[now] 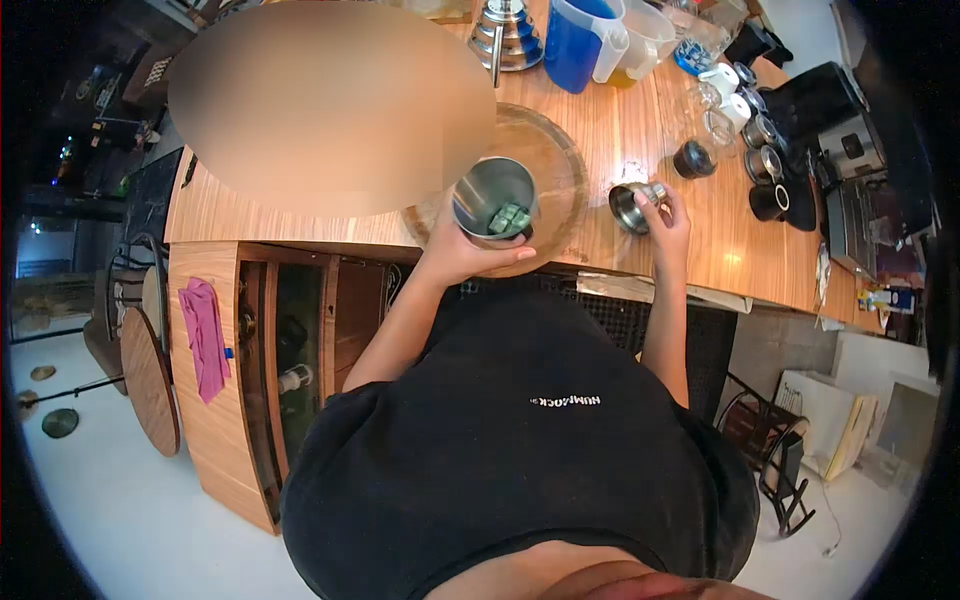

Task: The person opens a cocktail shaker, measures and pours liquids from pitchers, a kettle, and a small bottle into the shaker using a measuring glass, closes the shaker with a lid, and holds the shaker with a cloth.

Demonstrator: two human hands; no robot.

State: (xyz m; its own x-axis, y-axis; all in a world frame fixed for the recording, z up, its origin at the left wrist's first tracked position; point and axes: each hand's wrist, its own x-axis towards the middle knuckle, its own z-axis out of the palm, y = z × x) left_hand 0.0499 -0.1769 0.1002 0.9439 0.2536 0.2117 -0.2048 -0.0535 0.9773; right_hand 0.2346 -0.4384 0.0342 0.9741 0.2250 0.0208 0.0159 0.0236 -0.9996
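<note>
My left hand (465, 255) is wrapped round a metal shaker tin (482, 185), tilted so its open mouth faces me. Several ice cubes (510, 219) lie inside it, looking greenish. The tin is over the near part of a round wooden tray (565, 160). To the right, my right hand (672, 228) grips a metal shaker top (627, 210) by its narrow end, with the wide hollow side turned towards the left. Whether the top touches the counter, I cannot tell. The two metal parts are apart.
On the wooden counter (720, 240), a metal kettle (506, 40), a blue jug (575, 45) and a clear jug with yellow liquid (640, 45) stand at the back. A jar with dark contents (694, 158) and several small cups are at right. A blurred oval hides the left part.
</note>
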